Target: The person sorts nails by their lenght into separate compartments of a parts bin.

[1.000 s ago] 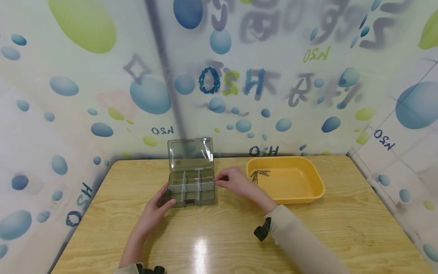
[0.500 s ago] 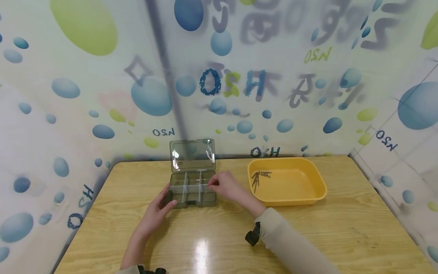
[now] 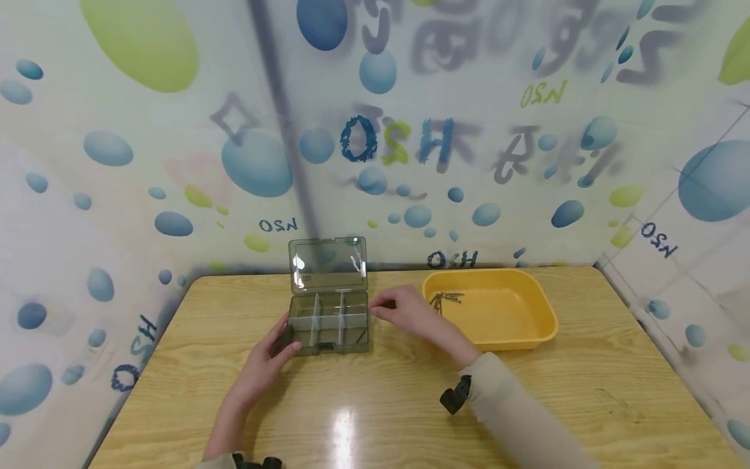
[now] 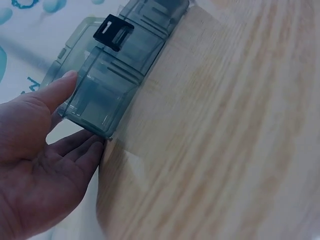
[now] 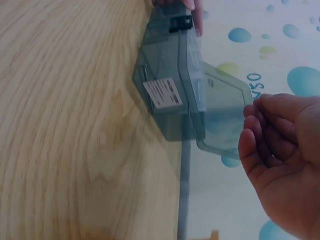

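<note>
A smoky clear compartment box (image 3: 315, 322) stands on the table with its lid (image 3: 328, 266) raised at the back. My left hand (image 3: 265, 361) grips its left front corner; in the left wrist view the thumb lies over the rim and the fingers are at the side. A thin dark screw (image 3: 361, 335) leans in the front right compartment, also faintly visible through the side wall. My right hand (image 3: 404, 312) is just off the box's right side, its fingers loosely curled, and nothing shows between the fingertips.
A yellow tray (image 3: 521, 342) stands right of the box, with several thin dark screws (image 3: 450, 297) in its left part. The right forearm passes in front of the tray. A patterned wall (image 3: 410, 195) rises behind the wooden table (image 3: 351, 404).
My right hand moved left over the box, then back right to its edge. A screw now lies in the front right compartment. The left hand kept its hold.
</note>
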`<state>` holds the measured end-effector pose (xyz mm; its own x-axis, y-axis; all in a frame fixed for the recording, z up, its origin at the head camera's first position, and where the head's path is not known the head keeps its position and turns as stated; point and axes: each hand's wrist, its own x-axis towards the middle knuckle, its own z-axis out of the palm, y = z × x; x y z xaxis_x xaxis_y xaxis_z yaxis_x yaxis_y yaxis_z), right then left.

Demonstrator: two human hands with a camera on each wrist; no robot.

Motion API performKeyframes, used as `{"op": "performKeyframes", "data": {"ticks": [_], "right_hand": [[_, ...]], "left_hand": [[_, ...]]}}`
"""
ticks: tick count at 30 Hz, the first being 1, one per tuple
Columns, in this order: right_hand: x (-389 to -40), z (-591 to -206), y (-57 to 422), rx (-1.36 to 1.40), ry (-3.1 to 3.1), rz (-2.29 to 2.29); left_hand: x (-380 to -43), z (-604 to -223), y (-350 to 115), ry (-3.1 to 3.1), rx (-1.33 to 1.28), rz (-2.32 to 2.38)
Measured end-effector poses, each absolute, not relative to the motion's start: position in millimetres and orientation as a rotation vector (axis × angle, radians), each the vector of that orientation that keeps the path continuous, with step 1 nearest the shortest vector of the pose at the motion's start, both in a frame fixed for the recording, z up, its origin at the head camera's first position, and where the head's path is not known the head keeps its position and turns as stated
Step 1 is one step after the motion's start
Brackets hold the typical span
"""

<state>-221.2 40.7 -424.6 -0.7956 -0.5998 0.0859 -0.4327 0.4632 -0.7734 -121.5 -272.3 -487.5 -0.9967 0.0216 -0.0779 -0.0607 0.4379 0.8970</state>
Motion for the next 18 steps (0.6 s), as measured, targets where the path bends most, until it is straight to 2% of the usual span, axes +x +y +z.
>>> {"op": "performKeyframes", "data": {"ticks": [18], "right_hand": [[-238.5, -428.3, 125.5, -0.646, 2.622, -1.345]], "left_hand": [[-122.5, -490.8, -276.3, 2.557, 0.003, 1.692]]}}
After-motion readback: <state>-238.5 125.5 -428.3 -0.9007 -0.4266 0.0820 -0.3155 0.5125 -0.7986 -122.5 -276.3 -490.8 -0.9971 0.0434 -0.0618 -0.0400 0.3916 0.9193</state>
